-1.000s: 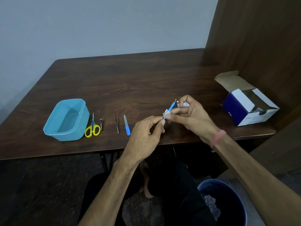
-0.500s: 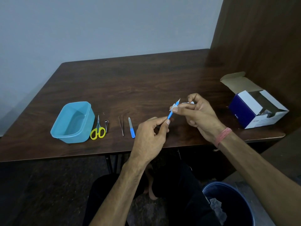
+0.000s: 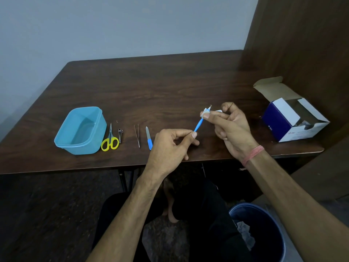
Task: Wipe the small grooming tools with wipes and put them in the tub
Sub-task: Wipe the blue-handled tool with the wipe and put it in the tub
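My left hand (image 3: 171,146) pinches the lower end of a thin blue-handled tool (image 3: 199,123), held slanted above the table. My right hand (image 3: 231,129) pinches a small white wipe (image 3: 205,112) around the tool's upper part, just below its metal tip. On the table to the left lie a blue-handled nail file (image 3: 149,138), tweezers (image 3: 137,135), a small metal clipper (image 3: 120,134) and yellow-handled scissors (image 3: 110,140). The light blue tub (image 3: 66,129) stands at the left, next to the scissors, with nothing visible inside it.
An open blue and white cardboard box (image 3: 283,118) sits at the table's right edge beside a wooden panel. A dark blue bin (image 3: 268,224) with crumpled white wipes stands on the floor at lower right. The brown table (image 3: 160,87) reaches back to the wall.
The wipe in my right hand has slid up the tool from near its lower end to near its tip. My left hand has kept its pinch on the lower end.
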